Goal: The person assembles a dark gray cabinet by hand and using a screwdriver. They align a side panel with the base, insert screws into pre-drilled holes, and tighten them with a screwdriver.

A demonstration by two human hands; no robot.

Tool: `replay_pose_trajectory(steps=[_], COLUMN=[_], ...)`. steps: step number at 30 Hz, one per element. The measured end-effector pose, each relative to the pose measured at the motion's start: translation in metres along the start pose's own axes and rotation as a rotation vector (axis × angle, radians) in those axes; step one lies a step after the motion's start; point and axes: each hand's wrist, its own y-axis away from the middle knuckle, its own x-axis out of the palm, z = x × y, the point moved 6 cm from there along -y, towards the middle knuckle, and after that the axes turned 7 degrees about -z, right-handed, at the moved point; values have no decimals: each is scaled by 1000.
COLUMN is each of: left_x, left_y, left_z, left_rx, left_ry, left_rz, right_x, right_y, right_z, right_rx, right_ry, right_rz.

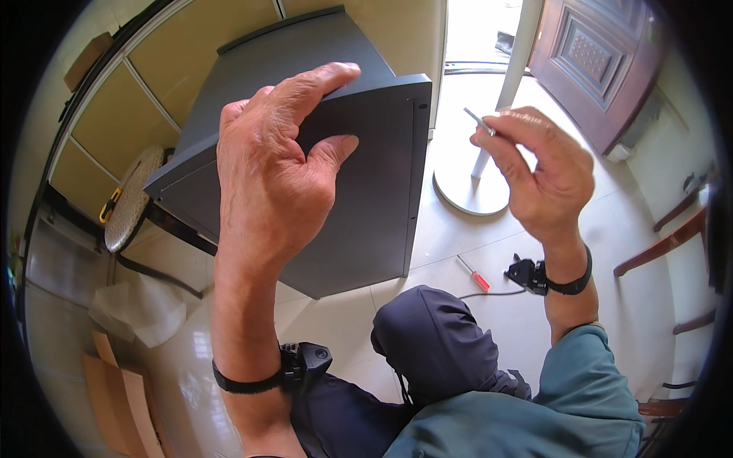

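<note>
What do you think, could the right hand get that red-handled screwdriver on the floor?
Probably yes, by reaching down: the red-handled screwdriver lies uncovered on the pale tiled floor. But the right hand is raised and pinching a thin silvery rod, so it might need to put that down first.

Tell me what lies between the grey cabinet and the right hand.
In the head view: a pale post and a round base, farther off, plus the thin metal piece pinched by the right hand.
</note>
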Motion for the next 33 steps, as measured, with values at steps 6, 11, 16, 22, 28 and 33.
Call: replay_pose_trajectory(steps=[6,11,16,22,28,33], left_x=[5,6,7,8,7,5], left_y=[0,-3,-4,-3,-3,-3], left_z=[-10,-12,-11,-10,-11,-16], left_rx=[180,136,109,91,99,92], left_ry=[-244,-263,-249,-259,-244,-256], left_rz=[-56,-36,-44,-38,-35,-39], right_x=[2,14,25,33,31,32], right_y=[31,27,21,12,6,-3], right_z=[-9,-4,-2,-4,-2,4], right_rx=[148,130,108,46,125,248], right_ry=[-9,-49,-72,-36,-21,-44], right_rz=[-45,-116,-135,-102,-80,-36])
